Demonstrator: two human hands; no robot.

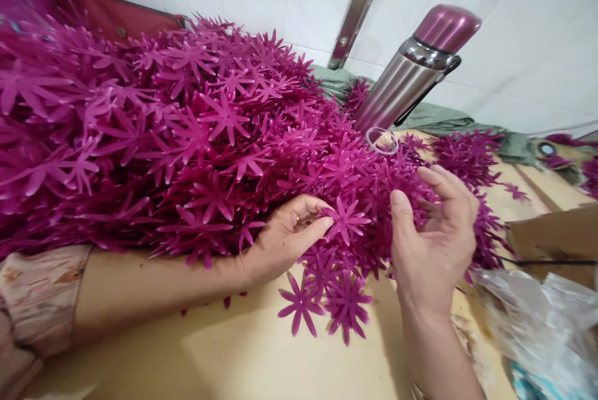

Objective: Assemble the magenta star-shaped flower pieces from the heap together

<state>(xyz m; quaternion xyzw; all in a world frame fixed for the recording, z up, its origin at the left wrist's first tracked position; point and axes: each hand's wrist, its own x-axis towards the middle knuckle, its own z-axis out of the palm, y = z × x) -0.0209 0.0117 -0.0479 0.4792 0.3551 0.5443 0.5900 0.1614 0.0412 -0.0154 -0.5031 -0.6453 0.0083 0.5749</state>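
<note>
Between the thumb and fingers of my left hand (292,228) is pinched a purple artificial flower piece (346,220), star-shaped with several narrow petals. My right hand (432,232) is raised just to the right of it, fingers apart and curved, holding nothing that I can see. Below the held flower, loose flower pieces (300,305) of the same kind lie on the tan tabletop (224,350). Behind my left hand rises a large heap of purple flower pieces (215,132), which reaches round behind my right hand.
A steel thermos (397,82) with a purple cap stands behind the heap, near a clear ring (382,141). Clear plastic bags (537,319) and a cardboard piece (555,235) lie at the right. Green cloth (439,116) runs along the white tiled wall (523,32).
</note>
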